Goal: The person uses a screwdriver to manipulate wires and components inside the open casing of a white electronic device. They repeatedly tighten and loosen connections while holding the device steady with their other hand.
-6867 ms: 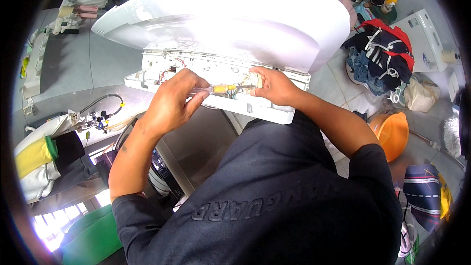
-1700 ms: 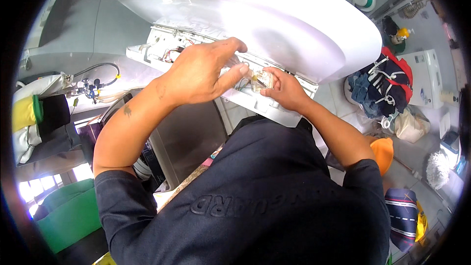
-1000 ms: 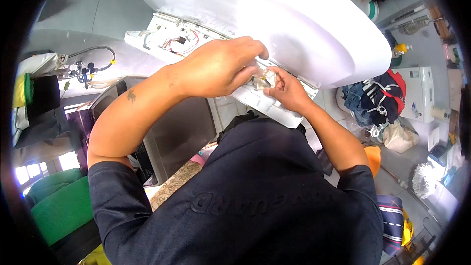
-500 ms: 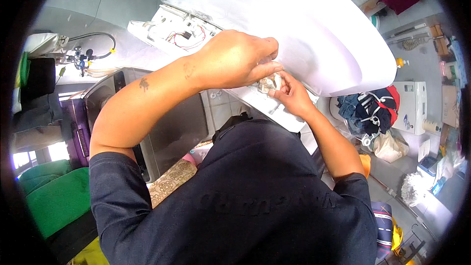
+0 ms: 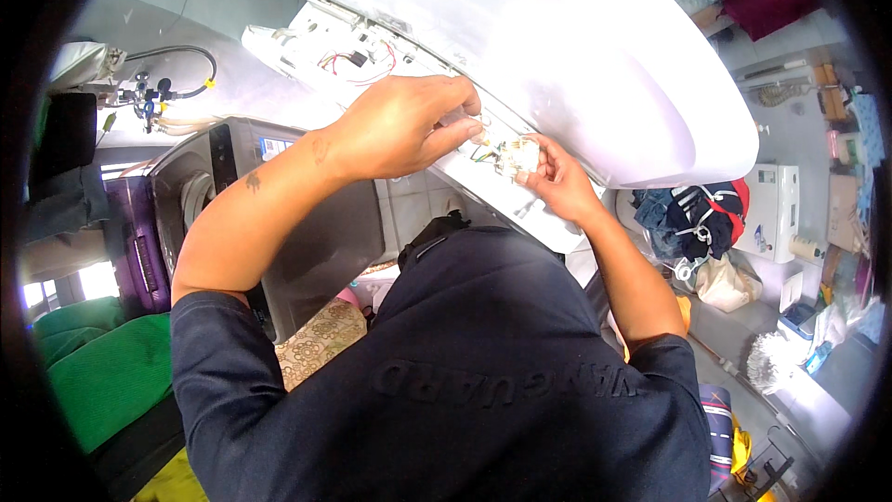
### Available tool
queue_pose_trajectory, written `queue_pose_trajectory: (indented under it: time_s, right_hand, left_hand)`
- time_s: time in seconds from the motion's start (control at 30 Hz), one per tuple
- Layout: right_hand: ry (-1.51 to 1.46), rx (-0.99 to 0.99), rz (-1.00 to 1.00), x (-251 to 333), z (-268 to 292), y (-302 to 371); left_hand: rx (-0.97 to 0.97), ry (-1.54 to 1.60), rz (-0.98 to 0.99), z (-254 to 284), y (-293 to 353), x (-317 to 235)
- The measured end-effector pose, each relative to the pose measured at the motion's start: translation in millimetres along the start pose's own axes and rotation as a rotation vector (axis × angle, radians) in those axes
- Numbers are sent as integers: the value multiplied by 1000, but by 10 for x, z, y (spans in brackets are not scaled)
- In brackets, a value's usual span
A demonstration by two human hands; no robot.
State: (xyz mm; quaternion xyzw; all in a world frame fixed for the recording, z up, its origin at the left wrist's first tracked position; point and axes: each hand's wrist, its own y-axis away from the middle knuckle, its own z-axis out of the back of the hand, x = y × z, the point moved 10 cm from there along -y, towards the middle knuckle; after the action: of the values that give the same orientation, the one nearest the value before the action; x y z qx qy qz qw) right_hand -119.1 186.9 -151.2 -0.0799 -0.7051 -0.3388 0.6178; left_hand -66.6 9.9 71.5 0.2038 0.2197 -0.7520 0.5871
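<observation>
Partly cropped by the upper edge, a large white curved cover [image 5: 576, 65] rises beyond the hands; glare bleaches much of its surface. Below, the wearer's dark shirt [image 5: 446, 353] occupies the lower centre. To the left, a dark grey box-shaped appliance [image 5: 325, 232] is partly concealed by the left forearm. Green cloth [image 5: 121, 381] lies lower left, its outer side lost in the black rim. A long, shallow white housing [image 5: 553, 225] runs obliquely along the base of the cover; the left hand and wrist obstruct its middle section. At right, well apart from the hands, sits a heap of dark, blue and red clothes [image 5: 692, 214].

Left hand [image 5: 423, 125]: above the housing, thumb and forefinger brought together on a small translucent object [image 5: 478, 138], mostly hidden by the fingers, its form indistinct. Right hand [image 5: 563, 190]: at the housing's right part, thumb and fingers pinching a pale component [image 5: 513, 158]. This component lies between the two hands, touching the right fingertips and just beside the left; its details are too small to resolve. Thin red wires [image 5: 390, 58] curve farther left within the housing.
</observation>
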Motion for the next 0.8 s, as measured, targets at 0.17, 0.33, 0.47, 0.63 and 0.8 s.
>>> queue_pose_trajectory:
  time_s: [0.17, 0.33, 0.47, 0.63, 0.8]
  right_hand:
    - [-64, 2, 16, 26, -14, 10]
    - [-80, 7, 24, 52, -26, 23]
    - [-85, -31, 50, 60, -13, 27]
    - [-119, -35, 65, 117, -37, 44]
    - [-32, -64, 61, -14, 19, 17]
  left_hand:
    - [-6, 21, -7, -47, 39, 52]
    - [-11, 30, 6, -33, 37, 51]
    - [-24, 51, -1, -30, 37, 45]
    - [-8, 61, -16, -40, 41, 32]
    - [74, 72, -81, -58, 19, -27]
